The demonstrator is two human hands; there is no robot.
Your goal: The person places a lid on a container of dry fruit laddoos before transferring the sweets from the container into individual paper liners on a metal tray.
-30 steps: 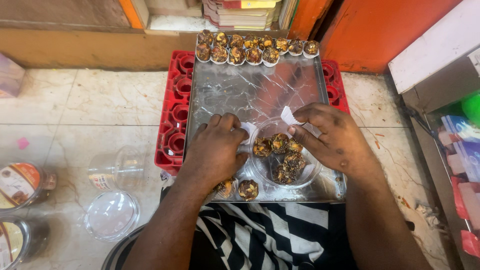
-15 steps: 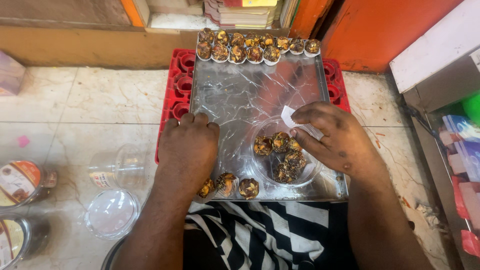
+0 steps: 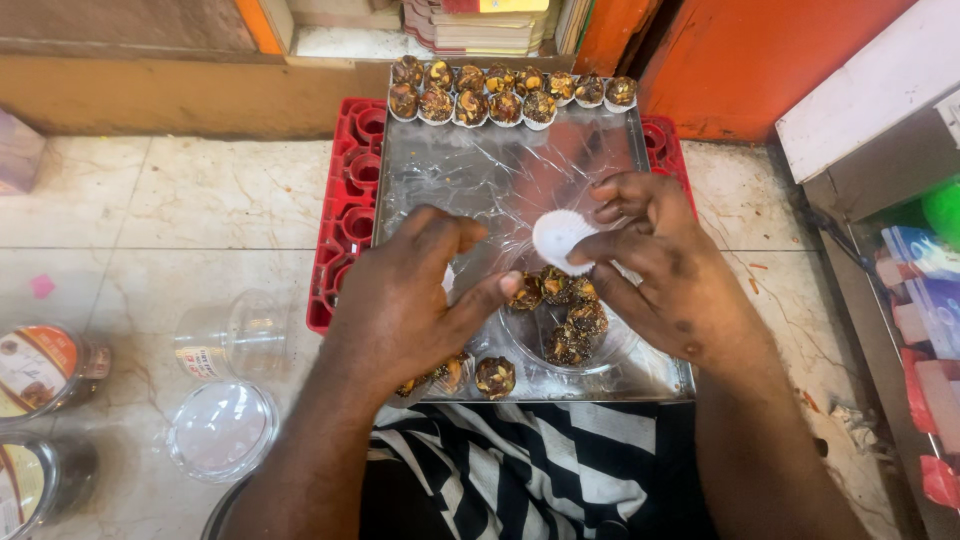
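On the far left, on the tiled floor point(image 3: 150, 210), stand labelled jars point(image 3: 40, 370) and a clear plastic tub point(image 3: 235, 335) lying beside its loose lid point(image 3: 222, 428), well apart from the work. A red crate point(image 3: 345, 225) props up a foil-lined tray point(image 3: 510, 170), which brings the work surface up close to the seated person's lap.

The left hand point(image 3: 410, 300) hovers over the near left of the tray, fingers curled, its thumb tip touching a dark nut-studded sweet ball point(image 3: 527, 291) at the rim of a clear bowl point(image 3: 610, 350); whether it actually pinches the ball I cannot tell. Finished sweets in paper cups point(image 3: 510, 95) line the tray's far edge in a row running left to right, likely parked there out of the way.

The right hand point(image 3: 660, 270) pinches a small white fluted paper cup point(image 3: 558, 237) between thumb and fingertips, just above the bowl. The cup is tilted, its round mouth facing left toward the other hand, seemingly to receive a ball; being round, it has no clear long axis.
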